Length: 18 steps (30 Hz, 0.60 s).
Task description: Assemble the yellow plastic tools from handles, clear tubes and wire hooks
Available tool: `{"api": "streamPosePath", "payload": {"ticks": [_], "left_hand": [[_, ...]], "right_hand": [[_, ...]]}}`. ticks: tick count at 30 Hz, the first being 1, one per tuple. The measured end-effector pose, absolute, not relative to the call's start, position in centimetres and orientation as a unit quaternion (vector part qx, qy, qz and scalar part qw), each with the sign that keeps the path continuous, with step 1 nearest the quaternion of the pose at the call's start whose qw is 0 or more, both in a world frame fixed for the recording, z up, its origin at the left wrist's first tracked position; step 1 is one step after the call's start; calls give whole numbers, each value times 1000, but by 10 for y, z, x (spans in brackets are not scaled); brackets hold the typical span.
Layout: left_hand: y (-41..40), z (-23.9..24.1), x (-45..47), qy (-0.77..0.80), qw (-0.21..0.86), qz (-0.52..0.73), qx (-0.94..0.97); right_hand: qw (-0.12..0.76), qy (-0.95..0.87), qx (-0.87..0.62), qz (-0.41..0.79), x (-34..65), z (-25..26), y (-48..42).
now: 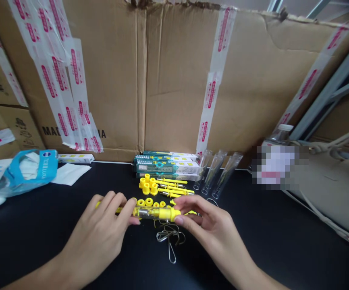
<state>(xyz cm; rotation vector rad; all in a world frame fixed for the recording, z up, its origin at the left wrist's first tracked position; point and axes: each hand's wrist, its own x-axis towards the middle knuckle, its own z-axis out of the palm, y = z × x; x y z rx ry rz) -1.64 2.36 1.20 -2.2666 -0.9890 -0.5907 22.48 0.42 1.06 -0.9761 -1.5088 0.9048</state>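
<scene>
Both hands hold one yellow tube-shaped assembly (pixel 154 212) level above the black table (pixel 283 237). It has a clear middle section with a metal part inside. My left hand (pixel 102 231) grips its left end with curled fingers. The right end is pinched by my right hand (pixel 206 225) between thumb and fingers. Just behind lie several yellow caps (pixel 148 185) and yellow rods (pixel 174 187). Thin metal wire hooks (pixel 170 237) lie on the table under the assembly.
Three clear plastic tubes (pixel 215 173) lie right of the rods. Flat printed boxes (pixel 167 165) are stacked against a taped cardboard wall (pixel 177 80). A blue and white plastic bag (pixel 26 169) lies at the left. A beige bag with cord (pixel 331 193) sits at the right.
</scene>
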Motion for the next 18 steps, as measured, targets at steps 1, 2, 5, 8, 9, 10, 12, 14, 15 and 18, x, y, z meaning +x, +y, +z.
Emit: {"api": "streamPosePath", "payload": {"ticks": [1,2,5,8,9,10,12,14,15,18], "left_hand": [[23,9,-16,-380,277,-229,-853],[23,6,-16,-387,258,-236,-854],[22,1,-18,-393,187,-259,-862],[20,-3,-20,-392,99,-267,-875],[19,-4,-21,-394,78,-266,-876],[18,-5,-21,-397,65,-265,-876],[17,-7,-21,-408,64,-265,-871],[18,-7,-20,-421,78,-266,-863],[18,-7,-19,-427,87,-266,-860],[20,-6,-16,-436,104,-263,-854]], "right_hand": [[527,-640,-419,371,225,11,3],[517,-646,-426,366,225,11,3],[490,-648,-434,390,226,10,2],[483,-641,-432,411,229,5,0],[483,-648,-433,401,230,4,0],[483,-661,-431,380,231,3,-1],[494,-702,-412,307,232,4,-3],[505,-745,-376,221,233,7,-5],[505,-762,-358,190,232,9,-6],[494,-773,-358,174,231,14,-8]]}}
